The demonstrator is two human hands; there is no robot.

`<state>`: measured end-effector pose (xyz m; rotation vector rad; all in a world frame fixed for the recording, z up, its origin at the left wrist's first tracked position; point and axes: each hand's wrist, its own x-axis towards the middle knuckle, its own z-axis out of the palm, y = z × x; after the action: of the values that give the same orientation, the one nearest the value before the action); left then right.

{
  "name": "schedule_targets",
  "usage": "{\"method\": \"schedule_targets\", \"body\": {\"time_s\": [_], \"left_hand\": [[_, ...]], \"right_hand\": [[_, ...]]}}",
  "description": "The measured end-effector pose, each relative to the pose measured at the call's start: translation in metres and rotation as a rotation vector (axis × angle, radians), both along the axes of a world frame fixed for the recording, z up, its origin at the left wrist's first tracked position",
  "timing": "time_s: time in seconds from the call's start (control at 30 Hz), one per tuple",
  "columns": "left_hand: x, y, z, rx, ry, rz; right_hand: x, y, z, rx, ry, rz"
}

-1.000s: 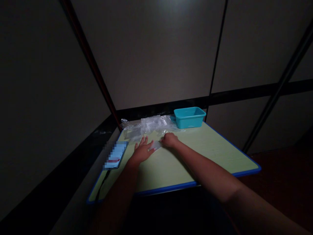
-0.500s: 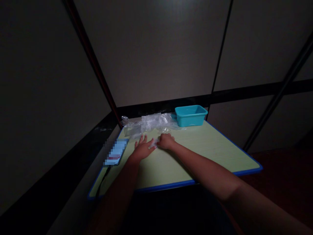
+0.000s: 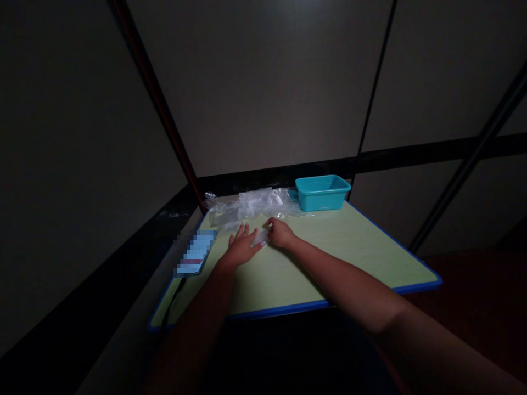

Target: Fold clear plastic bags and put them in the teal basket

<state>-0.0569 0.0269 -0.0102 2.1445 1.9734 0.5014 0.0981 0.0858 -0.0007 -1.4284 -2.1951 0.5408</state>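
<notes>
A small piece of clear plastic [image 3: 260,237] lies on the table between my two hands. My left hand [image 3: 242,247] rests at its left side with the fingers spread, thumb and forefinger near the plastic. On the other side, my right hand [image 3: 280,233] has its fingers curled together at the plastic's right edge, pinching it. Beyond both hands, a heap of crumpled clear plastic bags [image 3: 257,206] spreads along the back of the table.
A turquoise basket [image 3: 323,200] stands at the back right of the pale green table [image 3: 349,258], which has a blue edge. At the left edge lies a phone [image 3: 198,251], partly pixelated, with a dark strap. Panelled walls rise behind and at the left.
My right hand has shifted slightly, its fingers now reaching a little farther forward. More of the small plastic piece shows between the hands. My left hand has hardly moved.
</notes>
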Motion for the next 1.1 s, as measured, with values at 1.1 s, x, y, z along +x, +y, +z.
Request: {"method": "schedule_targets", "body": {"time_s": [1.1], "left_hand": [[0.002, 0.009, 0.009, -0.133, -1.420, -0.024]], "right_hand": [[0.005, 0.009, 0.004, -0.063, 0.658, 0.297]]}}
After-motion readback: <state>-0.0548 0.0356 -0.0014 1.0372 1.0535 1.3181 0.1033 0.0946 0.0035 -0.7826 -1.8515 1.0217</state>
